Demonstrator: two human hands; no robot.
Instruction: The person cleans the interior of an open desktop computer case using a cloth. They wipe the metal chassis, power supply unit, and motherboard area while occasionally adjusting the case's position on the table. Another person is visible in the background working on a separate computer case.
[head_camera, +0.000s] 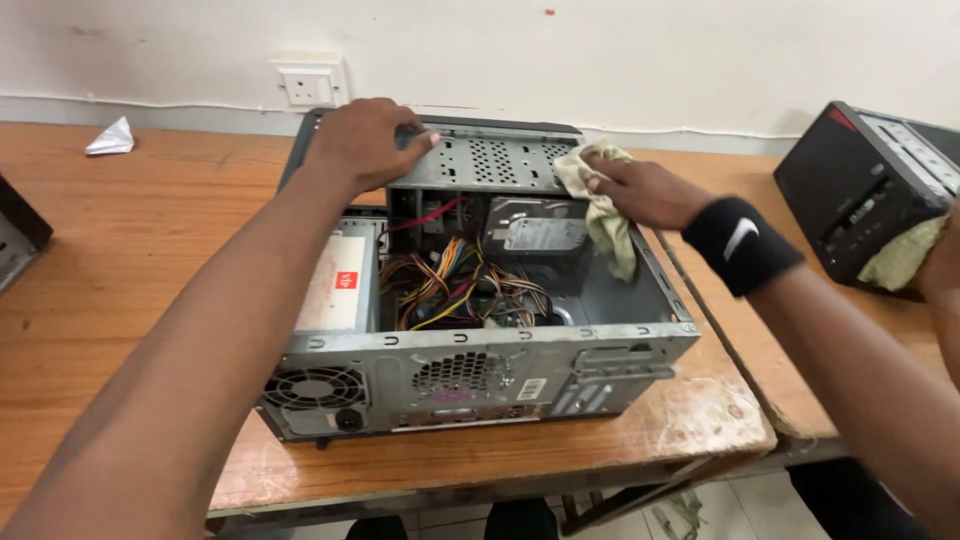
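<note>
Two hands working over an opened computer case (480, 370)

Left hand (362, 142) is gripping the case's far edge; right hand (645, 192), grip closed on a pale cloth (608, 225), is pressing it inside, on the wooden surface (130, 240).

Computer repair room or school IT lab, judged by the kit. An opened desktop PC case (470, 300) is laid flat on a worn wooden tabletop (150, 230), internals exposed: wiring loom (445, 280), hard drive (540, 232), power supply (335, 285). A second computer unit (860, 190) is seen at the right edge of an adjoining table. Plain white wall behind, with a socket (310, 84) and surface-run cable. Tiled floor is visible below the near edge.
</note>
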